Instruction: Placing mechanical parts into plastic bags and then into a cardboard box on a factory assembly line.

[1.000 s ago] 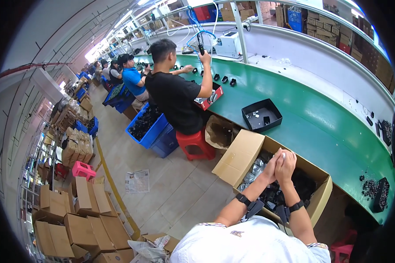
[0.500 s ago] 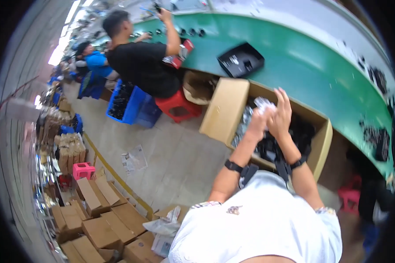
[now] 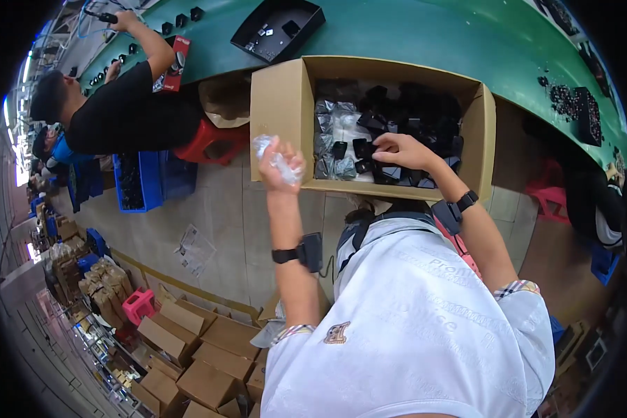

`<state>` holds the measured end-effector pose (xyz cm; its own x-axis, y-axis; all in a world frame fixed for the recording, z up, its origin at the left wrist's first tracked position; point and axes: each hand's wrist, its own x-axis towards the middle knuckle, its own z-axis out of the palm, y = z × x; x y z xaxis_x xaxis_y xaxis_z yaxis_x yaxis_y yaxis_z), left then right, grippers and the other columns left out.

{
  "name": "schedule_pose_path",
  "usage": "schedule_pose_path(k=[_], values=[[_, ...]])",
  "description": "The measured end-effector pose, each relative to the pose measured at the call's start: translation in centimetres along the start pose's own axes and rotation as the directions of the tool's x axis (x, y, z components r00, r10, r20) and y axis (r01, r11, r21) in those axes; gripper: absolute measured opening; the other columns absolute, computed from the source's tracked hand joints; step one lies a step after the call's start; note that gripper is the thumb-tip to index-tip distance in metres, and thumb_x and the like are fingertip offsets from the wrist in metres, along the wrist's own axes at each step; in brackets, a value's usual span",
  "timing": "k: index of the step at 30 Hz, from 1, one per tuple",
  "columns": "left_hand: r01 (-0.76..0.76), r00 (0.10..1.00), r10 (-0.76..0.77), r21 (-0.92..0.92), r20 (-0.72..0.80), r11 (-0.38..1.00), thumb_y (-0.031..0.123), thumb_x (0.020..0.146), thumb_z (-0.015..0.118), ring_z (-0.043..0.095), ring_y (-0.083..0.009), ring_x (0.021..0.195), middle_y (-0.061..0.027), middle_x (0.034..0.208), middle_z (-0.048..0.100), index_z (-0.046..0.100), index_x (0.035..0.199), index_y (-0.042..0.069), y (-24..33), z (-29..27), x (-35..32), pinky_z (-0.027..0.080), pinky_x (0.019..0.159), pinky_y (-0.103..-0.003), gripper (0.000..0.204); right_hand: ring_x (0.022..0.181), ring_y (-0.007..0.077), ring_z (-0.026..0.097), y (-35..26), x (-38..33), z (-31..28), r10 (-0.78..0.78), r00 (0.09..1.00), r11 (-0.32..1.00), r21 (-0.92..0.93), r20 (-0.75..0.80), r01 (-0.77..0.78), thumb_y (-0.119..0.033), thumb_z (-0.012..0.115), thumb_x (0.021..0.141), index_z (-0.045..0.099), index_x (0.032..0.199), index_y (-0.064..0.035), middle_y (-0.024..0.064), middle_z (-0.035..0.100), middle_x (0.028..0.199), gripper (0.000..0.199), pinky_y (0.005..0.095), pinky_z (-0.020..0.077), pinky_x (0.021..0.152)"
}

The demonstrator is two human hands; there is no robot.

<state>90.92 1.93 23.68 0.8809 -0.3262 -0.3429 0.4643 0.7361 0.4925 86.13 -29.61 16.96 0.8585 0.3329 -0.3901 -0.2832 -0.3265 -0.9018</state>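
My left hand [image 3: 279,171] is closed round a crumpled clear plastic bag [image 3: 262,144], above the left flap of an open cardboard carton [image 3: 482,139]. Over the carton, my right hand [image 3: 407,153] has its fingers partly curled, thumb and forefinger apart. Its fingertips are beside a small black plastic part [image 3: 361,148]; whether they touch it I cannot tell. Many loose black parts fill the middle and right of the carton. Along its left side lie parts wrapped in clear bags [image 3: 343,167].
Behind the carton runs a green workbench [image 3: 397,35] with a black tray [image 3: 279,52]. At left a co-worker in black [image 3: 132,111] sits on a red stool [image 3: 212,143], near a blue crate [image 3: 143,181]. Cardboard boxes [image 3: 212,376] stand on the floor at lower left.
My hands, close together over the carton before, are now apart. The left has moved left with the plastic bag; the right has lowered toward the black parts. The view has turned rightward.
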Motion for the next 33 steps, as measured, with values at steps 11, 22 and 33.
schedule_pose_path(k=[11,22,33], values=[[0.03,0.724,0.689,0.998,0.012,-0.049,0.011,0.082,0.06,0.067,-0.035,0.08,-0.0157,0.091,0.069,0.067,0.11,0.007,-4.5,-7.0,0.4,0.051,0.071,-0.041,0.029,0.07,0.0263,0.071,5.9,10.7,9.9,0.312,0.944,0.726,-0.667,0.106,-0.166,-0.029,0.072,0.074,0.073,0.089,0.0011,0.0141,0.072,0.076,0.034,0.039,0.0575,0.073],[0.26,0.624,0.772,0.898,0.124,-0.354,0.014,0.086,0.059,0.064,-0.0342,0.086,-0.0098,0.096,0.064,0.068,0.097,0.011,-7.4,-8.3,2.6,0.051,0.073,-0.044,0.015,0.077,0.0339,0.068,14.3,10.3,12.0,0.281,0.959,0.81,-0.525,-0.044,-0.262,-0.023,0.066,0.076,0.073,0.083,-0.0064,0.0182,0.069,0.079,0.019,0.0431,0.0547,0.073],[0.302,0.584,0.805,0.892,0.107,-0.337,0.016,0.087,0.058,0.063,-0.0363,0.083,-0.0114,0.091,0.064,0.067,0.095,0.009,-6.5,-9.2,2.1,0.051,0.071,-0.046,0.014,0.062,0.0151,0.062,6.3,5.9,3.1,0.299,0.939,0.94,0.115,0.172,-0.321,-0.015,0.061,0.078,0.066,0.071,0.0003,0.0057,0.067,0.073,0.018,0.0278,0.0492,0.059]])
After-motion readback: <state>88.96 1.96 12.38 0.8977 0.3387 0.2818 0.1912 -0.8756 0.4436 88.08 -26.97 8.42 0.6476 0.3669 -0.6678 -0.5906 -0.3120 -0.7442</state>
